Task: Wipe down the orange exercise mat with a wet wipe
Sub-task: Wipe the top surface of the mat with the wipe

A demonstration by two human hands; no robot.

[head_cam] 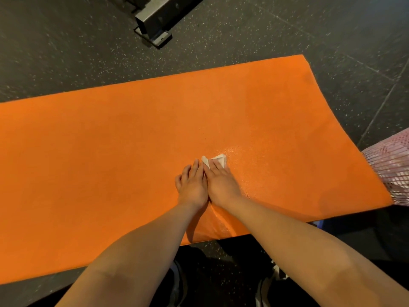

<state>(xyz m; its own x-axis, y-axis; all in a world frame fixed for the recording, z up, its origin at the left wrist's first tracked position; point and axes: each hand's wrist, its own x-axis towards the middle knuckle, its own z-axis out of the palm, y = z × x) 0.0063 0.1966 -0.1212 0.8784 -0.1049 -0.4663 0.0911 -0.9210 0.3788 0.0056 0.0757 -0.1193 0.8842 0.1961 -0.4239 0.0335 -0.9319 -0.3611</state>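
The orange exercise mat (110,162) lies flat across the dark speckled floor, filling most of the view. A small white wet wipe (218,159) lies on the mat right of its middle. My right hand (221,185) presses flat on the wipe with straight fingers, and only the wipe's far edge shows past the fingertips. My left hand (192,187) lies flat on the mat right beside it, the two hands touching side by side. A damp sheen shows on the mat just beyond and to the right of the wipe.
A grey metal machine base (155,25) stands on the floor beyond the mat's far edge. A pink mesh bag (394,169) sits at the mat's right end. My shoes (177,284) are on the floor at the near edge.
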